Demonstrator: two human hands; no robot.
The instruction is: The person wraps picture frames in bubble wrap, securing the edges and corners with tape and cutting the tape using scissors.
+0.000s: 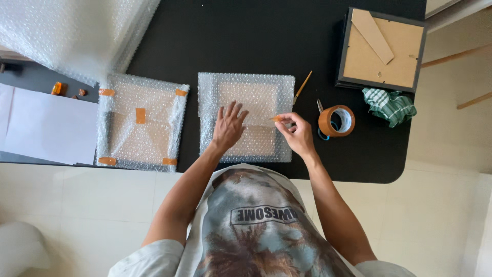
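- On the black table, seen from the head camera, a flat square parcel wrapped in bubble wrap is laid at the middle, close to the near edge
- The left hand is pressed flat on the parcel with the fingers spread, nothing being grasped
- The right hand is held over the parcel's right edge, and a small piece of orange tape is pinched between thumb and fingertips, just above the wrap
- Just left of this parcel, a second bubble-wrapped parcel is seen, already fixed with orange tape strips at its corners and its middle
- To the right of the hands, a roll of orange tape is stood on the table, with scissors partly hidden behind it
- A thin wooden-handled tool is laid between the middle parcel and the roll
- At the far right, a dark picture frame is placed face down, its brown backing and stand shown
- A crumpled green checked cloth is laid just near of the frame
- At the far left, a big roll of bubble wrap is seen, and white paper sheets are laid at the left edge
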